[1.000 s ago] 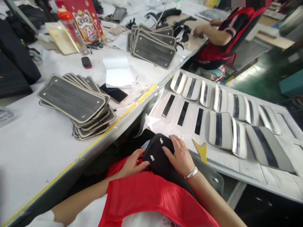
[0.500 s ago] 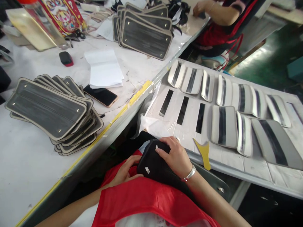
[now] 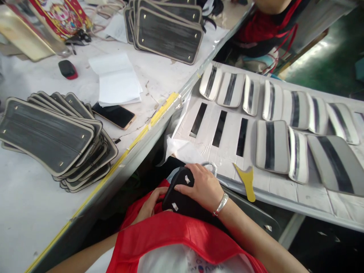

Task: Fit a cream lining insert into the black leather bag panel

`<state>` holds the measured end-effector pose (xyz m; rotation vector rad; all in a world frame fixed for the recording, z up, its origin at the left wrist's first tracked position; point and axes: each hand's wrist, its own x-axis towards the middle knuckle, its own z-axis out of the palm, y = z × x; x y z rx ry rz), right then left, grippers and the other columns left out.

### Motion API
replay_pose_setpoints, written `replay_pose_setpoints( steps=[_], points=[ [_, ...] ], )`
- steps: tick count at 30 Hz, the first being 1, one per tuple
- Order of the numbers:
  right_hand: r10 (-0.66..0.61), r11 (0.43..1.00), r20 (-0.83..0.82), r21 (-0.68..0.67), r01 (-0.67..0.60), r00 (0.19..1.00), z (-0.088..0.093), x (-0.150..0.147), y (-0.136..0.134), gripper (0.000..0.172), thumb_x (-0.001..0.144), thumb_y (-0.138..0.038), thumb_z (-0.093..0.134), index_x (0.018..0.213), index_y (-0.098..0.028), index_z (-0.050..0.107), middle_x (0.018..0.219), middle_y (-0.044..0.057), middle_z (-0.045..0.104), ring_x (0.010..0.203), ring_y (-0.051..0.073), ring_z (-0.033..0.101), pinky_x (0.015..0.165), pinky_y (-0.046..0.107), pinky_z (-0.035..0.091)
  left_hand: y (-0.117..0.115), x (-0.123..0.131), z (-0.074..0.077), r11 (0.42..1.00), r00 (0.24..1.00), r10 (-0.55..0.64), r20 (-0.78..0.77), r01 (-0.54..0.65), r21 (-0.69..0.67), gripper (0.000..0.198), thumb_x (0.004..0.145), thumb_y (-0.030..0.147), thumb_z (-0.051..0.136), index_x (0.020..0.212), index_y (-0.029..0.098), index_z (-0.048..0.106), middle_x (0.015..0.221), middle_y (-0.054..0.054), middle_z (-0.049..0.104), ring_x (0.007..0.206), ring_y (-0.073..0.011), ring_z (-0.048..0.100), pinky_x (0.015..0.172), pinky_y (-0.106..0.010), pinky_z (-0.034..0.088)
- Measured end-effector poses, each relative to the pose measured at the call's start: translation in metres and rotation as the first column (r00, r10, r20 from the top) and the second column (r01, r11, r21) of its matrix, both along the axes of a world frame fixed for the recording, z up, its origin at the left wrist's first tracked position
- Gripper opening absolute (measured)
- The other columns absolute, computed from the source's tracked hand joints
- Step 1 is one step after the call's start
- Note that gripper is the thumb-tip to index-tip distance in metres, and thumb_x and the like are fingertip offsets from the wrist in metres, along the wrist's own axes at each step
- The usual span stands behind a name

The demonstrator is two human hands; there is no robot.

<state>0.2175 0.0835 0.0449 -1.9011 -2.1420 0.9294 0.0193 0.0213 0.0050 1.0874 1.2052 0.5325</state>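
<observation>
Black rounded panel, small silvery tabs

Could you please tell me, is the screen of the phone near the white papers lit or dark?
Dark: the phone lies face up, and its screen looks plain black, showing no image.

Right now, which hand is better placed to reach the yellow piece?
Probably the right hand: it holds the black panel but is nearer the yellow piece; the left hand is farther away.
</observation>
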Motion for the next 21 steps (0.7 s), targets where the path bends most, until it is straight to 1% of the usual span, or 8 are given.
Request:
replay_pose_setpoints(
  steps=[2, 5, 8, 10, 13, 15, 18, 21],
  points=[
    [-0.016, 0.999, 0.011, -0.029, 0.016, 1.0, -0.001, 0.0, 0.003, 0.055, 0.07, -0.056, 0.063, 0.108, -0.018, 0.053, 0.102, 0.008, 0.06, 0.095, 0.024, 0.055, 0.081, 0.035, 0.042, 0.001, 0.001, 0.002, 1.0, 0.999, 0.006, -0.033, -0.006, -0.011, 0.05, 0.071, 0.044, 0.062, 0.114, 0.021, 0.052, 0.125, -0.008, 0.053, 0.112, -0.0267, 0.052, 0.095, -0.038, 0.043],
    [-0.027, 0.998, 0.008, -0.059, 0.027, 1.0, -0.004, 0.0, 0.008, 0.042, 0.076, -0.055, 0.056, 0.1, -0.021, 0.054, 0.096, 0.005, 0.061, 0.087, 0.022, 0.058, 0.072, 0.031, 0.042, 0.002, 0.003, 0.005, 0.999, 0.998, 0.007, -0.069, -0.01, -0.041, 0.048, 0.073, 0.044, 0.06, 0.113, 0.02, 0.052, 0.117, -0.007, 0.058, 0.106, -0.0259, 0.056, 0.092, -0.038, 0.045],
    [-0.004, 0.999, 0.012, -0.034, 0.004, 1.0, -0.007, -0.001, 0.01, 0.035, 0.081, -0.053, 0.052, 0.096, -0.021, 0.054, 0.092, 0.005, 0.061, 0.082, 0.021, 0.058, 0.067, 0.029, 0.041, 0.002, 0.003, 0.008, 0.999, 0.998, 0.006, -0.069, -0.008, -0.037, 0.042, 0.074, 0.041, 0.06, 0.11, 0.02, 0.053, 0.111, -0.007, 0.061, 0.103, -0.0253, 0.057, 0.087, -0.037, 0.047],
    [0.009, 1.0, 0.037, 0.005, -0.01, 0.999, -0.008, -0.003, 0.008, 0.034, 0.083, -0.052, 0.048, 0.097, -0.021, 0.054, 0.093, 0.006, 0.061, 0.084, 0.022, 0.058, 0.067, 0.03, 0.041, 0.001, 0.002, 0.011, 1.0, 0.998, -0.004, -0.058, 0.003, -0.023, 0.039, 0.075, 0.039, 0.06, 0.109, 0.02, 0.054, 0.11, -0.007, 0.061, 0.101, -0.0247, 0.057, 0.085, -0.036, 0.049],
    [0.032, 0.993, 0.095, 0.108, -0.042, 0.995, -0.007, -0.004, -0.004, 0.041, 0.085, -0.052, 0.045, 0.105, -0.018, 0.054, 0.098, 0.01, 0.061, 0.093, 0.025, 0.057, 0.076, 0.036, 0.042, 0.001, 0.001, 0.015, 1.0, 0.998, -0.027, -0.057, 0.028, 0.004, 0.035, 0.078, 0.037, 0.058, 0.108, 0.019, 0.053, 0.108, -0.007, 0.06, 0.1, -0.023, 0.058, 0.085, -0.035, 0.049],
    [0.04, 0.978, 0.142, 0.195, -0.067, 0.989, -0.007, 0.001, -0.018, 0.053, 0.083, -0.055, 0.046, 0.116, -0.014, 0.05, 0.108, 0.015, 0.059, 0.101, 0.029, 0.053, 0.083, 0.041, 0.041, 0.001, 0.0, 0.016, 0.999, 0.998, -0.032, -0.062, 0.034, 0.033, 0.036, 0.079, 0.036, 0.057, 0.11, 0.019, 0.051, 0.111, -0.007, 0.059, 0.102, -0.0226, 0.057, 0.088, -0.035, 0.047],
    [0.027, 0.957, 0.214, 0.278, -0.087, 0.977, -0.009, 0.023, -0.047, 0.071, 0.08, -0.059, 0.047, 0.13, -0.009, 0.04, 0.126, 0.019, 0.049, 0.115, 0.033, 0.044, 0.094, 0.047, 0.035, 0.003, 0.001, 0.012, 0.993, 0.998, -0.03, -0.058, 0.036, 0.108, 0.046, 0.082, 0.036, 0.055, 0.123, 0.019, 0.043, 0.125, -0.01, 0.052, 0.114, -0.0232, 0.051, 0.096, -0.036, 0.043],
    [-0.02, 0.955, 0.284, 0.29, -0.066, 0.959, -0.014, 0.054, -0.078, 0.073, 0.081, -0.057, 0.047, 0.134, -0.008, 0.037, 0.132, 0.018, 0.045, 0.123, 0.032, 0.038, 0.101, 0.049, 0.029, 0.012, 0.003, 0.008, 0.973, 0.997, -0.034, -0.075, 0.05, 0.223, 0.051, 0.085, 0.037, 0.05, 0.131, 0.02, 0.037, 0.135, -0.01, 0.043, 0.122, -0.0228, 0.044, 0.101, -0.036, 0.039]
  ],
)
